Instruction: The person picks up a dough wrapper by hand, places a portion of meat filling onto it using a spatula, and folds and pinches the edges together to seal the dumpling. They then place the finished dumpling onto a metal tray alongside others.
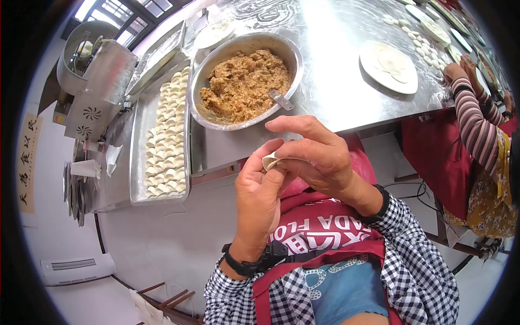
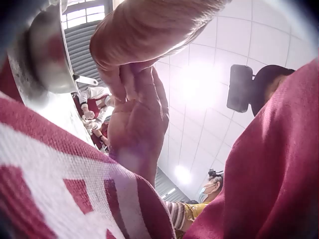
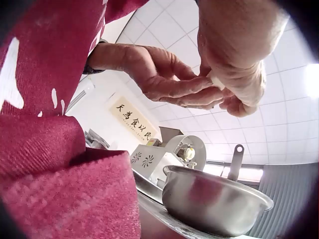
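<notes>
Where fingers (image 1: 311, 150) meet, dough wrapper (image 1: 270, 161) sits pinched between.

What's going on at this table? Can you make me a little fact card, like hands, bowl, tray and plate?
Left hand: pinches a piece of dough
Right hand: pinches the same piece
Bowl: metal, with brown filling and a metal handle sticking out
Tray: metal, beside the bowl, with rows of folded dumplings
Plate: white, with flat dough rounds
</notes>
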{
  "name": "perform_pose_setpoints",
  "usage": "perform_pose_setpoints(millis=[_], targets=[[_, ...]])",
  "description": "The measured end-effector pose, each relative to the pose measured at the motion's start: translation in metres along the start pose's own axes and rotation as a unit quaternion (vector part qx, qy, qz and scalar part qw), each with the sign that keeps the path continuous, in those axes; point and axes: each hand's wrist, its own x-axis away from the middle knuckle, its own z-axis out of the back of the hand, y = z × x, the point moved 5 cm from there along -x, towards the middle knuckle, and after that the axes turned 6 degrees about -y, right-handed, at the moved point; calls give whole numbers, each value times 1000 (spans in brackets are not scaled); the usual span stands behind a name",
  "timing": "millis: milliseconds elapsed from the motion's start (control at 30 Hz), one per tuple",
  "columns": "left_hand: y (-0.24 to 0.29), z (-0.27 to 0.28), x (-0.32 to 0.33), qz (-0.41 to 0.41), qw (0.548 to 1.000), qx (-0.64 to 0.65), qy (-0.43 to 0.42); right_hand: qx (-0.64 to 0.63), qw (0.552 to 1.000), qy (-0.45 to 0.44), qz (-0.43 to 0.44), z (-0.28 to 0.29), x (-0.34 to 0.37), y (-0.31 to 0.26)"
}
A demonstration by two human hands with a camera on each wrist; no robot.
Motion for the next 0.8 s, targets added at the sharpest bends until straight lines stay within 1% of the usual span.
perform_pose_setpoints(millis=[33,100,133,200,333,400,500,633,700,733,800], targets=[[1,-2,0,0,1000,0,-1,1,1000,0,0,0,1,1],[3,-4,-1,-4,995,-102,12,-3,1000,-13,-1,-1,2,4],[2,-3,-1,-4,995,-102,13,-3,1000,-13,-2,0,1,4],[3,-4,-1,-30,968,-250,-16,8,1000,-27,-1,0,1,3],[5,-1,0,-12,956,-293,-16,4,999,-38,-29,1,1,1],[7,-3,0,-11,964,-264,-28,-63,993,-31,-96,1,1,2],[6,-3,-1,-30,963,-267,-11,-75,992,-54,-84,1,3,6],[5,-4,-2,-27,971,-238,-1,-84,991,-61,-81,-1,8,9],[0,1,-3,4,992,-128,-1,-105,991,-29,-72,-1,8,8],[-2,4,-2,4,992,-128,-1,-105,991,-29,-72,-3,7,7],[-5,7,-2,-2,1000,6,-21,-77,994,-2,-78,-2,4,5]])
